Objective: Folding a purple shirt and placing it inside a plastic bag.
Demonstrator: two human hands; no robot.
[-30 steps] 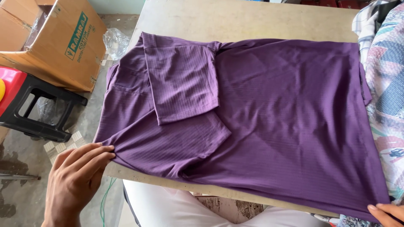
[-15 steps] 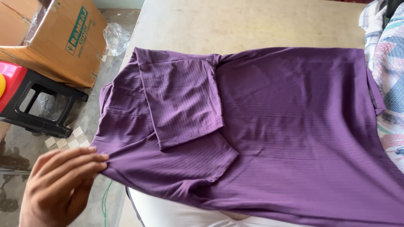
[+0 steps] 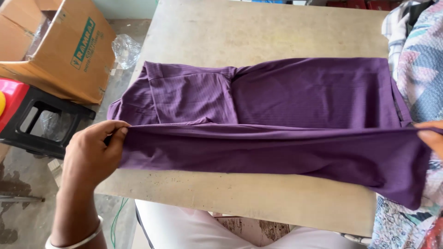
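Both hands pinch the purple shirt's near edge: left hand [image 3: 94,150] at the collar end, right hand [image 3: 430,134] at the hem, half out of frame. We keep the lifted fold taut and level. Shirt [image 3: 277,120] is thin ribbed knit, lying across the worn beige table [image 3: 258,32]. Cardboard box [image 3: 60,46] beyond.

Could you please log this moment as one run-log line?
left hand: grips near edge of purple shirt | right hand: grips other end | near edge raised off table | far part lies flat
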